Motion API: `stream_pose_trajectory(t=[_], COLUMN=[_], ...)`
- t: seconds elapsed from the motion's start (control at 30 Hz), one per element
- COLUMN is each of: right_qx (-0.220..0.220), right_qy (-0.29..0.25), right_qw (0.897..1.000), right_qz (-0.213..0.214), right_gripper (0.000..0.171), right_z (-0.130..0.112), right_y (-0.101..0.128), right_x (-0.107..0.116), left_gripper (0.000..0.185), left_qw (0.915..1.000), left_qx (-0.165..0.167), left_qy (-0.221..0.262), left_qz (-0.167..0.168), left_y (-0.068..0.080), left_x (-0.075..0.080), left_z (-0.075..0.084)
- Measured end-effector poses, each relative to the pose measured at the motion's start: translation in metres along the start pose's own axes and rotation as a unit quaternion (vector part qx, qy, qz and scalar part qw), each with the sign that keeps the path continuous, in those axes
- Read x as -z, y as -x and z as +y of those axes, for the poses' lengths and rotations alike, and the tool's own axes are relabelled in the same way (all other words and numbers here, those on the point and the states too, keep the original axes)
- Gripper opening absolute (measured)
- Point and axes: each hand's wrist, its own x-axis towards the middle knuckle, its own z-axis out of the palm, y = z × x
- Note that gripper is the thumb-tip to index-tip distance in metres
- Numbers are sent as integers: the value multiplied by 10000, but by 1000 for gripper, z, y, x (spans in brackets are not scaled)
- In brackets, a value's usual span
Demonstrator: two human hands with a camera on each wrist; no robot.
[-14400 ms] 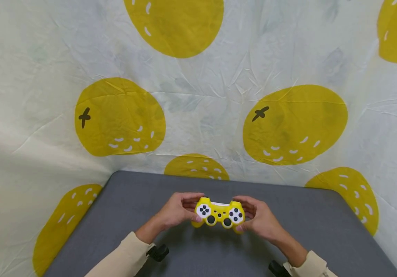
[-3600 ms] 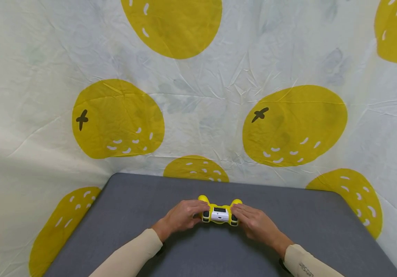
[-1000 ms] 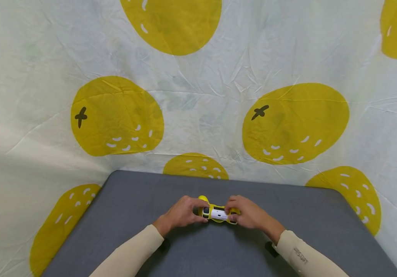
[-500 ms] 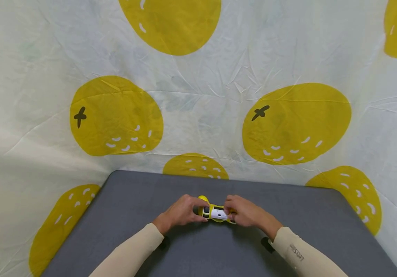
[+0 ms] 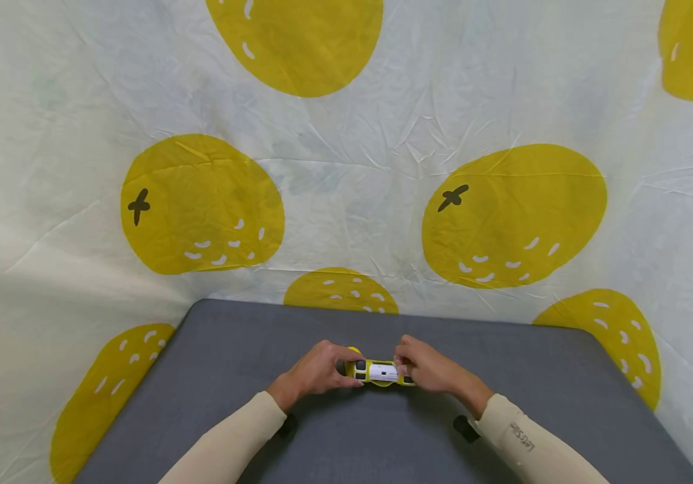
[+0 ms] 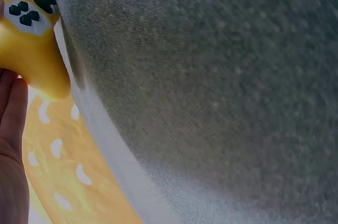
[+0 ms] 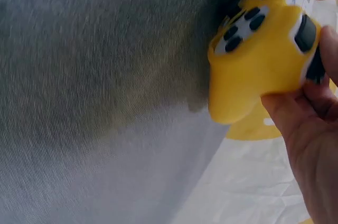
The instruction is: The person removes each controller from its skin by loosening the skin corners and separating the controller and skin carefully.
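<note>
Now we are pinching a yellow game controller (image 5: 383, 373) with our left grip (image 5: 320, 369) and right grip (image 5: 428, 367), over a gray table (image 5: 370, 447).

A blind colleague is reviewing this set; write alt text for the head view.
A person's left hand and right hand grip opposite ends of a yellow-and-white game controller over a dark grey table. Behind hangs pale, creased cloth printed with large yellow rounded shapes.
</note>
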Motion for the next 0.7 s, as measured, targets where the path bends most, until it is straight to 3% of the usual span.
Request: stream_pose_trajectory(t=[0.23,0.43,0.7], right_qx=[-21,-142,221], right_qy=[-344,-798,-690], right_qw=[9988,9962,9970], right_qz=[340,309,254], right_gripper=[19,18,21], right_z=[3,9,14], right_y=[0,5,9], right_x=[0,1,3], left_gripper=[37,37,37], left_qw=[9999,9999,9997], left_qx=[-32,73,128], left_qy=[64,83,147], left_qz=[105,10,-110], left_y=[0,1,0], left_x=[1,3,3], left_z=[1,1,2])
